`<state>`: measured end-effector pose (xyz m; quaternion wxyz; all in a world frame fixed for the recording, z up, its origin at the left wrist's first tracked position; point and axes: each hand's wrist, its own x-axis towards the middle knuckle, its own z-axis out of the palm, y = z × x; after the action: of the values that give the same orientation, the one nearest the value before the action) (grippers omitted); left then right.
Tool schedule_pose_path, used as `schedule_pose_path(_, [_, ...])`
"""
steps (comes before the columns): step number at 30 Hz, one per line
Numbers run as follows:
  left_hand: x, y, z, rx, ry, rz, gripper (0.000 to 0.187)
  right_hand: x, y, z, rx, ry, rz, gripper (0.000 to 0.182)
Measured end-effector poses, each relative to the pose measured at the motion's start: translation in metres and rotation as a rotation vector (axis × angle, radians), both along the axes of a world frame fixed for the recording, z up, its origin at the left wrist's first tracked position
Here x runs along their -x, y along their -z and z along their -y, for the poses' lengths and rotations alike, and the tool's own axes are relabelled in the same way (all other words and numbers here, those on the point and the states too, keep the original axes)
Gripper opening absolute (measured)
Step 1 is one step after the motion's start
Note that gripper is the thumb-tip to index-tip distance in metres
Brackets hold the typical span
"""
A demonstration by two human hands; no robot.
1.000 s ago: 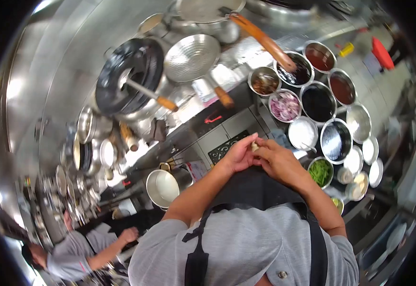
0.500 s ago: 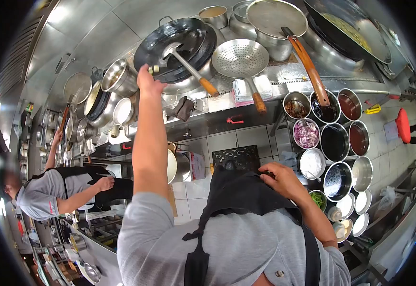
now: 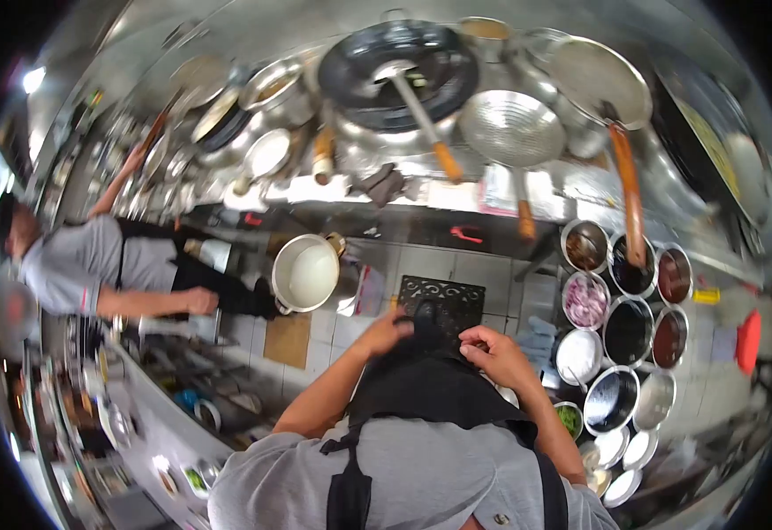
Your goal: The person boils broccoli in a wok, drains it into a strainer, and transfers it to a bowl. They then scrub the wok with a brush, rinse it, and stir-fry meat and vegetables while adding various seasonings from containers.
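The black cloth apron (image 3: 430, 389) hangs at the person's front, and both hands now rest on its upper edge. Half a second ago the left hand (image 3: 387, 334) was stretched up to the black round wok (image 3: 399, 75); it has come back down, so the work has shifted from the stove to the apron. Its fingers curl on the cloth, empty otherwise. The right hand (image 3: 494, 353) pinches the fabric, near the round steel bowls (image 3: 611, 331) on the surface.
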<state>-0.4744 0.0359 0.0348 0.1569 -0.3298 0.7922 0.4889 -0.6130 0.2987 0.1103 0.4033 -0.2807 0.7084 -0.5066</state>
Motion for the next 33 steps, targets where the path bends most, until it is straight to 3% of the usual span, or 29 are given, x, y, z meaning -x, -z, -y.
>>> schedule_pose_path(1, [-0.035, 0.014, -0.004, -0.036, 0.124, 0.076, 0.065, 0.005, 0.009, 0.016, -0.029, -0.061, 0.080, 0.030])
schedule_pose_path(3, [-0.087, 0.007, -0.018, 0.033, 0.111, 0.159, 0.062, 0.011, 0.026, 0.050, -0.106, -0.180, 0.234, 0.029])
schedule_pose_path(6, [-0.138, 0.001, -0.018, -0.060, -0.206, 0.093, 0.061, 0.015, 0.100, 0.095, -0.217, -0.241, 0.338, 0.028])
schedule_pose_path(8, [-0.159, -0.005, -0.020, -0.060, -0.401, 0.008, 0.058, 0.018, 0.187, 0.093, -0.389, -0.275, 0.286, 0.027])
schedule_pose_path(9, [-0.172, -0.011, -0.021, -0.059, -0.512, -0.033, 0.057, 0.020, 0.261, 0.068, -0.360, -0.276, 0.134, 0.022])
schedule_pose_path(10, [-0.183, -0.017, -0.025, -0.041, -0.609, -0.092, 0.054, 0.036, 0.296, 0.052, -0.558, -0.920, -0.504, 0.018])
schedule_pose_path(11, [-0.192, -0.022, -0.028, -0.019, -0.710, -0.147, 0.052, 0.044, 0.300, 0.023, -0.629, -1.152, -0.648, 0.019])
schedule_pose_path(12, [-0.203, -0.028, -0.029, 0.008, -0.812, -0.195, 0.050, 0.053, 0.303, 0.000, -0.749, -1.131, -0.532, 0.019])
schedule_pose_path(14, [-0.234, -0.026, -0.026, 0.006, -1.105, -0.332, 0.043, 0.065, 0.283, -0.011, -0.962, -0.873, -0.209, 0.021])
schedule_pose_path(17, [-0.300, -0.032, -0.013, -0.077, -1.661, -0.620, 0.025, 0.070, 0.254, 0.005, -1.073, -0.592, -0.024, 0.023])
schedule_pose_path(19, [-0.352, -0.043, 0.001, -0.029, -2.039, -0.809, 0.019, 0.069, 0.247, 0.026, -1.063, -0.508, 0.011, 0.024])
schedule_pose_path(21, [-0.425, -0.035, 0.007, 0.039, -2.234, -1.028, 0.030, 0.056, 0.232, 0.052, -1.033, -0.451, 0.023, 0.025])
schedule_pose_path(23, [-0.491, -0.031, 0.006, 0.130, -2.543, -1.147, 0.041, 0.037, 0.225, 0.079, -0.965, -0.425, 0.044, 0.027])
schedule_pose_path(25, [-0.544, -0.038, 0.002, 0.110, -2.777, -1.133, 0.040, 0.012, 0.220, 0.113, -0.871, -0.431, 0.067, 0.028])
schedule_pose_path(28, [-0.590, -0.031, 0.001, 0.274, -2.756, -0.984, 0.030, -0.034, 0.205, 0.162, -0.718, -0.455, 0.111, 0.031])
schedule_pose_path(31, [-0.595, -0.028, 0.017, 0.528, -2.629, -1.013, 0.018, -0.087, 0.179, 0.218, -0.528, -0.517, 0.163, 0.033])
schedule_pose_path(33, [-0.583, -0.025, 0.039, 0.560, -2.536, -0.999, 0.012, -0.121, 0.143, 0.258, -0.507, -0.517, 0.190, 0.035])
